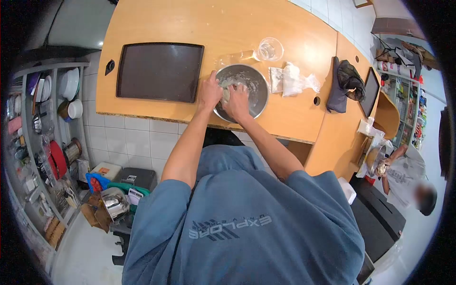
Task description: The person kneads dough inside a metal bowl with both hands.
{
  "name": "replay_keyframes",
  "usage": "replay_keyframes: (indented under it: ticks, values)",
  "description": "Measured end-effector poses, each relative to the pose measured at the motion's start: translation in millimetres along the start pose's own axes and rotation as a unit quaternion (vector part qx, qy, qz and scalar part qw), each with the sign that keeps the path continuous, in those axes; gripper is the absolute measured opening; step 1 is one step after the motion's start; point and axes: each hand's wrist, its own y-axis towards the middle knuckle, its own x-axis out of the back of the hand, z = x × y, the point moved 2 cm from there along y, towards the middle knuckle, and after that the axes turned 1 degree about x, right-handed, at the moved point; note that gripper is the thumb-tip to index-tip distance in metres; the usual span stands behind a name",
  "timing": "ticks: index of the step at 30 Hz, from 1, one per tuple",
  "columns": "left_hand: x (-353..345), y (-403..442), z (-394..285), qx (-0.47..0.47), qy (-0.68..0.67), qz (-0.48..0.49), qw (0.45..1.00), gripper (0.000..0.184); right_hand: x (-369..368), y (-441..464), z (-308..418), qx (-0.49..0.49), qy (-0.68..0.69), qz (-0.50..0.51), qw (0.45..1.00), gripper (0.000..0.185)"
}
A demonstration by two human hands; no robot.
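Note:
A round metal bowl (259, 97) stands near the front edge of the wooden table (156, 21), with pale dough (226, 96) at its left side. My left hand (210, 91) is at the bowl's left rim, its fingers closed at the rim and the dough's edge. Inside the bowl, my right hand (236, 100) presses into the dough with bent fingers. White residue sticks to the bowl's inner wall. Just behind the bowl is a clear cup (270, 49), and plastic bags with white powder (291, 80) lie to its right.
A dark baking tray (160, 71) lies left of the bowl. Dark cloth items (338, 85) and another tray (369, 91) are on the right. A person (403, 168) works over another bowl at far right. Shelves (45, 118) stand at left.

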Motion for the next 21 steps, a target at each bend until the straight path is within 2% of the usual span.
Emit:
replay_keyframes:
  ticks: [2,5,14,17,20,21]
  values:
    - [-1.6,0.6,1.5,0.004,-0.004,-0.004,1.000,0.042,-20.9,3.9,-5.3,0.010,0.014,0.009,1.000,0.043]
    - [-6.8,1.3,7.1,-0.005,-0.018,-0.011,1.000,0.041,-15.0,6.0,6.9,-0.031,0.001,-0.020,0.999,0.041]
    - [-4.8,4.6,7.7,0.007,-0.003,0.006,1.000,0.038,-17.2,26.5,3.4,-0.051,-0.001,-0.011,0.999,0.047]
    - [-2.1,2.1,1.7,0.004,-0.020,-0.008,1.000,0.039,-13.4,34.1,-3.1,-0.059,0.056,-0.018,0.997,0.049]
    - [-2.5,-1.2,-0.1,-0.007,-0.010,-0.009,1.000,0.039,-11.9,40.4,-24.6,-0.122,0.267,0.036,0.955,0.046]
    - [-1.6,-1.5,-1.7,-0.001,-0.003,-0.005,1.000,0.040,-6.3,39.8,-27.5,-0.176,0.352,0.010,0.919,0.049]
